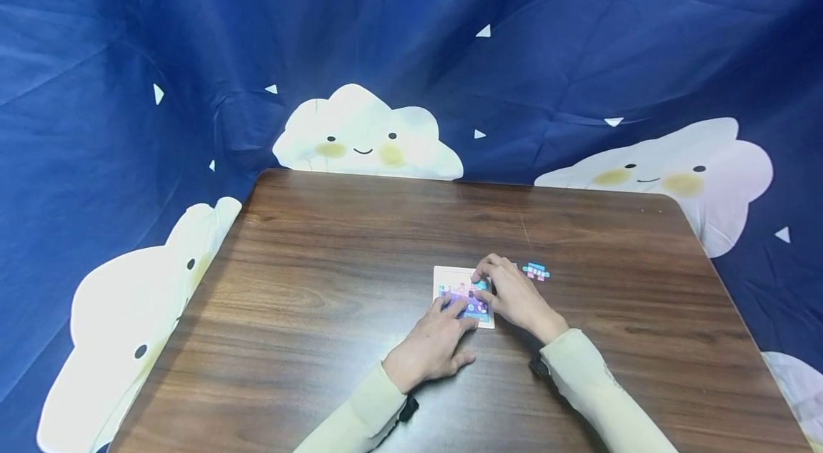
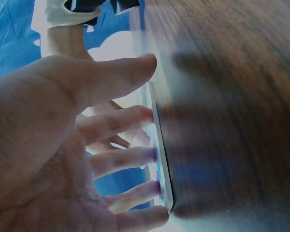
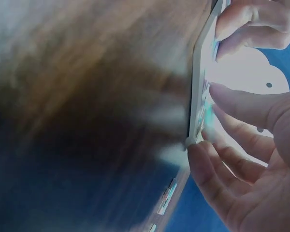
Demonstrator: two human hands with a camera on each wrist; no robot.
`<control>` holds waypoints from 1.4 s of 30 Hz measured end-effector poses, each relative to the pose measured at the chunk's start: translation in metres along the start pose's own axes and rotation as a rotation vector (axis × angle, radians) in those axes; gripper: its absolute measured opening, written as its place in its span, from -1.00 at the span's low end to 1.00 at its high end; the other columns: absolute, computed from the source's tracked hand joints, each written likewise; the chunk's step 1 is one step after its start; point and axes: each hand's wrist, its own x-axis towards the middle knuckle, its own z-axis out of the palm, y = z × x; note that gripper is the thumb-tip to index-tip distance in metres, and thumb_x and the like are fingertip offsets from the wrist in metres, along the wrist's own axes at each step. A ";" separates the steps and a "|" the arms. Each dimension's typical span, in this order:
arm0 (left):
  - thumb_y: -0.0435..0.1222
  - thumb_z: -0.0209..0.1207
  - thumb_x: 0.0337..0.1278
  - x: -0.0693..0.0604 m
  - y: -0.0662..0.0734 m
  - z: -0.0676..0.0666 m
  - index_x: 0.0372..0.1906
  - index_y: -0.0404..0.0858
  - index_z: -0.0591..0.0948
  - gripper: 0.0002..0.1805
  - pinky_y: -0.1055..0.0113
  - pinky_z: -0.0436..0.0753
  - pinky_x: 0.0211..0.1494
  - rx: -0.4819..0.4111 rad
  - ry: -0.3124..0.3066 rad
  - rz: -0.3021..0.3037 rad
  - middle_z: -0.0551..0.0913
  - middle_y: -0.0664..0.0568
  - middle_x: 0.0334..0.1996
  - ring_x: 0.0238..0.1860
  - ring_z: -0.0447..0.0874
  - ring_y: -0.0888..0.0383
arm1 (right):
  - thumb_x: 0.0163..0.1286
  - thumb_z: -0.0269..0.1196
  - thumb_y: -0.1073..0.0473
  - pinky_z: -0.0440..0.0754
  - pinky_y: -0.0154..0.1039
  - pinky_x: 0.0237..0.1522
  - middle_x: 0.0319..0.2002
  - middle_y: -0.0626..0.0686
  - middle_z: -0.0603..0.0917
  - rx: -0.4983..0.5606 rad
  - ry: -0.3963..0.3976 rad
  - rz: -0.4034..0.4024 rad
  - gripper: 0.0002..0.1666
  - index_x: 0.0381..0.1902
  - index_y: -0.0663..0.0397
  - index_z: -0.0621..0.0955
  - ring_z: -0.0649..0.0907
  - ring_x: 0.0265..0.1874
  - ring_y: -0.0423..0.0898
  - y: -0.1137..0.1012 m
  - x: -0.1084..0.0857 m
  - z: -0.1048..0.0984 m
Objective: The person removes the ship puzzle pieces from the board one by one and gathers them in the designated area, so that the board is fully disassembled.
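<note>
So the person has both hands at a small white-edged picture board (image 1: 458, 277), which lies flat on the wood-grain tabletop (image 1: 321, 246), printed in purple, pink and blue; the left hand (image 1: 432, 344) has its fingers pretty much straight and spread, fingertips on the board's near-left part, thumb sticking out off to the side; the right hand (image 1: 516, 298) is bent over the far right corner, thumb on the board's face and fingers by its edge, with a bit of teal blur between them in the right wrist view, so can't really tell if it's pinching a piece or just touching; a loose blue-and-pink piece (image 1: 536, 271) sits on the tabletop just right of that hand; pale sleeves (image 1: 366, 403) on both arms, and a blue cloth (image 1: 411, 38) with smiling clouds hangs behind.
</note>
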 end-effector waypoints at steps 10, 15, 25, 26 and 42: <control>0.10 0.39 0.21 -0.001 0.000 0.000 0.25 -0.02 0.67 -0.44 0.11 0.45 0.57 0.003 0.006 0.003 0.54 -0.07 0.41 0.45 0.46 -0.14 | 0.29 0.44 0.37 0.61 -0.29 -0.25 -0.22 0.06 0.69 0.154 0.085 -0.013 -0.82 -0.19 0.13 0.68 0.61 -0.31 -0.14 0.008 0.006 0.003; 0.08 0.40 0.20 -0.002 0.001 -0.001 0.24 -0.05 0.68 -0.44 0.08 0.46 0.56 -0.025 0.008 -0.006 0.54 -0.09 0.41 0.45 0.45 -0.16 | 0.29 0.45 0.35 0.68 -0.30 -0.28 -0.31 0.02 0.71 0.229 0.110 -0.008 -0.76 -0.14 0.14 0.63 0.65 -0.37 -0.19 0.014 0.007 -0.002; 0.09 0.41 0.18 -0.002 0.001 0.002 0.23 -0.01 0.68 -0.45 0.10 0.45 0.57 -0.002 0.031 -0.004 0.54 -0.06 0.40 0.43 0.47 -0.14 | 0.32 0.42 0.36 0.63 -0.39 -0.42 -0.35 0.07 0.77 0.265 0.212 0.040 -0.82 -0.13 0.15 0.68 0.63 -0.44 -0.21 0.035 -0.001 -0.021; 0.09 0.41 0.17 -0.002 0.001 0.002 0.23 -0.01 0.68 -0.45 0.10 0.44 0.57 -0.005 0.029 -0.006 0.54 -0.07 0.40 0.43 0.46 -0.14 | 0.33 0.41 0.37 0.65 -0.39 -0.43 -0.34 0.08 0.78 0.272 0.218 0.052 -0.82 -0.13 0.16 0.69 0.64 -0.44 -0.22 0.038 -0.002 -0.023; 0.04 0.43 0.17 -0.002 0.002 -0.001 0.21 0.01 0.67 -0.48 0.13 0.54 0.50 -0.055 0.007 -0.038 0.48 -0.09 0.44 0.45 0.41 -0.09 | 0.40 0.36 0.29 0.52 -0.42 -0.48 -0.36 0.12 0.79 0.199 0.297 0.272 -0.85 -0.09 0.15 0.72 0.59 -0.64 -0.33 0.076 -0.031 -0.056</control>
